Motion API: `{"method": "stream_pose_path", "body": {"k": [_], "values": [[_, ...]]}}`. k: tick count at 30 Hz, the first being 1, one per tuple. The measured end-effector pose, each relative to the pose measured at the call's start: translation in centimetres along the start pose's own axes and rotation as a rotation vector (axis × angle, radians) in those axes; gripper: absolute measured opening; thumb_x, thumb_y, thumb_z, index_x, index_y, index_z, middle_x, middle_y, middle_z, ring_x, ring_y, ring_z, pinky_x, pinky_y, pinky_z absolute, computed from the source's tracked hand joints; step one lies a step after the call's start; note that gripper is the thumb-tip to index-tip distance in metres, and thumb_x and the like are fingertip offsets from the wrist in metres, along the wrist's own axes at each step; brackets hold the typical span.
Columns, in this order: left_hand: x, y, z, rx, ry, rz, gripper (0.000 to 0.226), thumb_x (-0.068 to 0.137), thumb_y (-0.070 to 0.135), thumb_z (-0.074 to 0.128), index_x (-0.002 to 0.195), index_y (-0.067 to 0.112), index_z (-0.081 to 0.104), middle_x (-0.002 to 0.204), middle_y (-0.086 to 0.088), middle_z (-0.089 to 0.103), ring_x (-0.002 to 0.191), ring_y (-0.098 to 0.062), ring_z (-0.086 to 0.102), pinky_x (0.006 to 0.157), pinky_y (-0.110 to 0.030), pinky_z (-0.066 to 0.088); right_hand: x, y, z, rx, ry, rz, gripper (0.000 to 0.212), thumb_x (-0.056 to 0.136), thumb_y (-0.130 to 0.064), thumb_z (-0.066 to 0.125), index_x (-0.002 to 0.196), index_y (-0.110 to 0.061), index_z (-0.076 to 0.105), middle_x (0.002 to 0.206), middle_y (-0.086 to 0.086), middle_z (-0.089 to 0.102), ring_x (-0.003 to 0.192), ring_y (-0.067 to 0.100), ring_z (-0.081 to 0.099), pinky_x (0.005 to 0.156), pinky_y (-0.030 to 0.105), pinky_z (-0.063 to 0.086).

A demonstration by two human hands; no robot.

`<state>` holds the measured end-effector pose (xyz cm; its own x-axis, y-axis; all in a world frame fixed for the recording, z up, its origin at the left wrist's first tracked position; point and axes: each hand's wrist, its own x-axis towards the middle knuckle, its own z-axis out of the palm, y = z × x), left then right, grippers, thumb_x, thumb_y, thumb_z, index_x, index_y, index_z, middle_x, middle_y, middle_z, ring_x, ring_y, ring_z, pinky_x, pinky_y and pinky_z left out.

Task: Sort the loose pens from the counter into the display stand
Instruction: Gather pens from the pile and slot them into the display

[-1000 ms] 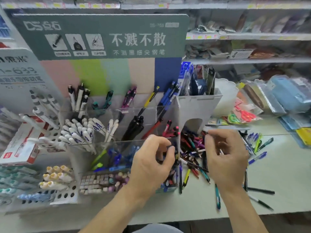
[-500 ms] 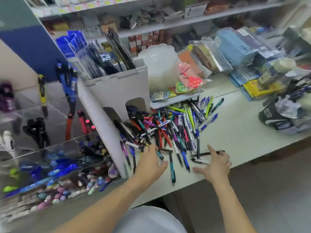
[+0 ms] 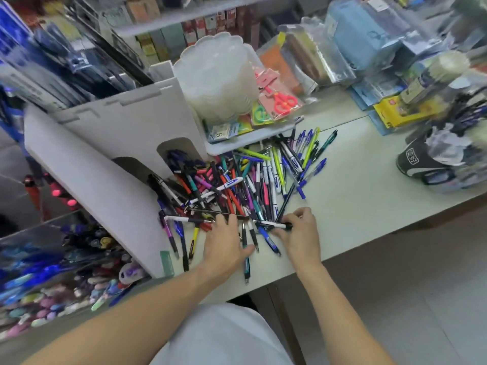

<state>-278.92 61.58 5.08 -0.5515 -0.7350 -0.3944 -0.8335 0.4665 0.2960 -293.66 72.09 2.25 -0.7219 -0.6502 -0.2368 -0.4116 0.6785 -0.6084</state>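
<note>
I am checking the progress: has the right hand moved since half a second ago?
Yes. The right hand has moved left, into the near edge of the pen pile, and now pinches a black-and-white pen.

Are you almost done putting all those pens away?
Not nearly. The stand already holds many pens in its clear bins. Right now the right hand pinches a white pen at the pile's near edge, and the left hand rests on pens beside it. A big pile is still spread on the counter.
</note>
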Motion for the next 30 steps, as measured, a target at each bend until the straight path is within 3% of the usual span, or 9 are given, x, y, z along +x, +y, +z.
{"method": "stream_pose_path", "body": {"k": [4,7,10,13,15,18,21,23,30], "values": [[1.1,0.1,-1.2,-0.034,-0.086,0.030,0.029,0.083,0.032,0.074,0.097,0.020,0.051,0.099,-0.001,0.050,0.086,-0.022,0.055,0.071,-0.032,0.045,0.8,0.0,-0.7,-0.070,0.001,-0.112,0.024,0.077,-0.034,0.086,0.091,-0.015,0.081,0.089,-0.006,0.060,0.095,0.017,0.040,0.081,0.033,0.042],[1.3,-0.3,-1.4,-0.105,-0.111,0.007,0.013,0.078,0.016,0.067,0.083,0.017,0.055,0.084,-0.001,0.058,0.079,-0.022,0.057,0.061,-0.032,0.039,1.1,-0.4,-2.0,-0.089,-0.169,-0.112,0.027,0.087,-0.043,0.076,0.065,-0.031,0.065,0.067,-0.007,0.056,0.075,0.020,0.048,0.059,0.028,0.031],[1.2,-0.7,-1.8,-0.340,-0.130,-0.074,0.009,0.078,0.012,0.066,0.085,0.016,0.061,0.071,0.000,0.063,0.064,-0.013,0.054,0.053,-0.024,0.040,0.7,-1.4,-4.1,-0.079,-0.330,0.009,0.031,0.094,-0.043,0.068,0.069,-0.029,0.060,0.062,-0.004,0.060,0.058,0.016,0.054,0.051,0.026,0.034],[1.1,-1.1,-2.0,-0.521,-0.140,-0.122,0.011,0.088,0.014,0.063,0.089,0.021,0.056,0.073,-0.005,0.064,0.064,-0.011,0.054,0.059,-0.021,0.044,-0.5,-2.4,-6.2,0.192,-0.432,0.104,0.020,0.101,-0.031,0.062,0.088,-0.016,0.066,0.075,0.001,0.073,0.060,0.013,0.069,0.058,0.027,0.055],[1.6,-1.4,-1.8,-0.648,-0.143,-0.191,0.014,0.092,0.019,0.064,0.092,0.023,0.051,0.078,-0.010,0.070,0.068,-0.017,0.062,0.068,-0.034,0.054,-0.6,-2.8,-6.2,0.279,-0.339,0.128,0.024,0.105,-0.028,0.053,0.090,-0.014,0.064,0.075,0.002,0.071,0.060,0.013,0.065,0.060,0.028,0.053],[2.7,-1.9,-1.1,-0.721,-0.080,-0.251,0.014,0.094,0.023,0.066,0.096,0.021,0.052,0.075,-0.011,0.071,0.074,-0.025,0.068,0.078,-0.045,0.057,0.9,-2.6,-4.3,0.189,-0.160,0.147,0.027,0.108,-0.025,0.044,0.094,-0.010,0.061,0.083,0.004,0.064,0.072,0.019,0.059,0.063,0.033,0.044],[3.3,-2.2,-1.1,-0.727,-0.030,-0.258,0.020,0.092,0.027,0.070,0.100,0.015,0.057,0.057,0.007,0.062,0.067,-0.015,0.064,0.079,-0.039,0.056,2.5,-3.1,-1.5,0.062,-0.124,0.137,0.025,0.108,-0.022,0.044,0.115,-0.006,0.061,0.111,0.011,0.057,0.096,0.026,0.057,0.078,0.031,0.044],[3.3,-1.7,-1.4,-0.717,-0.040,-0.227,0.026,0.088,0.029,0.076,0.102,0.018,0.058,0.061,0.012,0.065,0.069,-0.007,0.065,0.078,-0.032,0.055,3.0,-4.1,-0.2,-0.010,-0.104,0.147,0.034,0.107,-0.025,0.046,0.130,-0.002,0.057,0.128,0.017,0.050,0.112,0.028,0.053,0.095,0.034,0.045],[4.0,-0.6,-1.3,-0.786,-0.126,-0.271,0.035,0.081,0.026,0.076,0.112,0.015,0.063,0.072,0.006,0.074,0.078,-0.011,0.071,0.081,-0.037,0.059,1.3,-7.0,2.2,-0.199,-0.123,0.092,0.053,0.098,-0.044,0.060,0.129,-0.003,0.051,0.124,0.014,0.049,0.113,0.029,0.051,0.094,0.036,0.046]]}}
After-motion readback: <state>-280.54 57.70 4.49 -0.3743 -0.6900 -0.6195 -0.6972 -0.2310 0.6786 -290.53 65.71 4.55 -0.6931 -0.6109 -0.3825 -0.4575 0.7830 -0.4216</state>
